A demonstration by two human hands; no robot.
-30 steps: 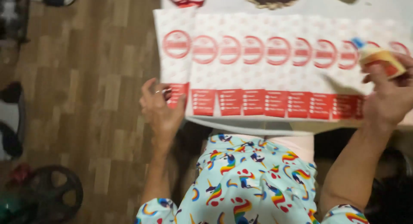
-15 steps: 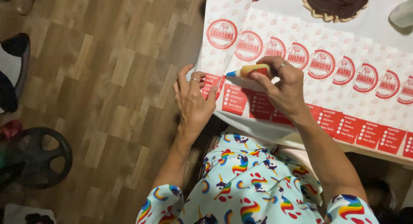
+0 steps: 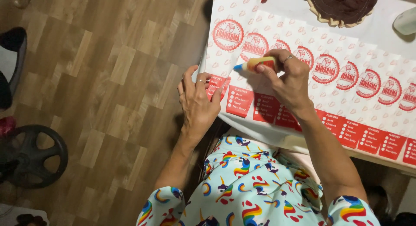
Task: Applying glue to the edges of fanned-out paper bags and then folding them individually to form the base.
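Note:
A long white paper sheet (image 3: 329, 48) printed with red round stamps and red label squares lies across a table and hangs over its near edge. My right hand (image 3: 288, 80) grips a small yellow glue bottle (image 3: 260, 63) with a blue tip, pointing left just above the sheet. My left hand (image 3: 199, 102) pinches the sheet's near left corner between thumb and fingers; it wears a ring.
A dark brown round mat with a pale scalloped edge (image 3: 344, 7) lies at the table's far side, with a white object (image 3: 406, 21) at the far right. Wooden floor (image 3: 108, 78) lies to the left, with a black wheel-shaped base (image 3: 32, 154) on it.
My right hand has carried the glue bottle from the sheet's right end to its left part. My left hand keeps its hold on the corner. The view has shifted right.

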